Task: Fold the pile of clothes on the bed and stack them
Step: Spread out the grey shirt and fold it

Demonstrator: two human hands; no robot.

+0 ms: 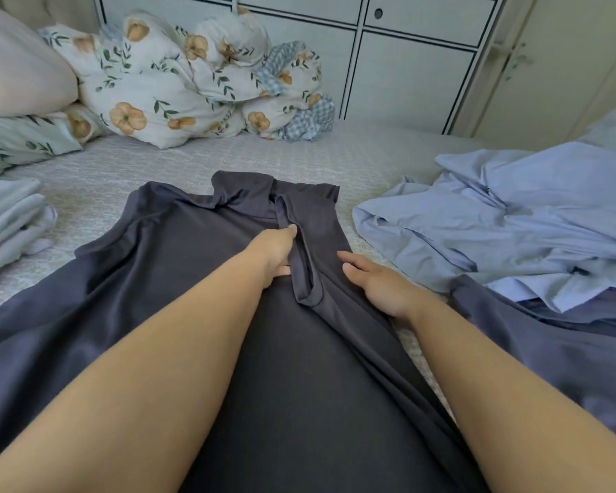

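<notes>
A dark grey garment [200,279] is seen spread across the near middle of the bed [192,161], its collar end lying far and its body running back towards the camera under both forearms. The left hand [276,250] is laid on the cloth just left of a narrow folded strip [301,250] that runs down the middle of the garment; its thumb is stretched along the strip's left edge, and the fingers are curled down against the fabric beside it, though whether cloth is actually pinched cannot be told. The right hand [377,282] is pressed flat on the garment's right side, fingers straight and held together, pointing left towards the strip, with a small gap kept between fingertips and strip.

The garment is shown as smooth, slightly shiny, plain in colour, with rumpled folds at the far collar end and a sleeve spread out to the left. No label, brand or writing can be read on it.

To the right, a loose pile of pale blue clothes [512,215] is heaped, lying partly over more dark grey cloth [555,343]. At the left edge, a folded stack of pale blue items [8,222] is set. A floral duvet [192,76] is bunched at the far side, before white cabinet doors [406,65].
</notes>
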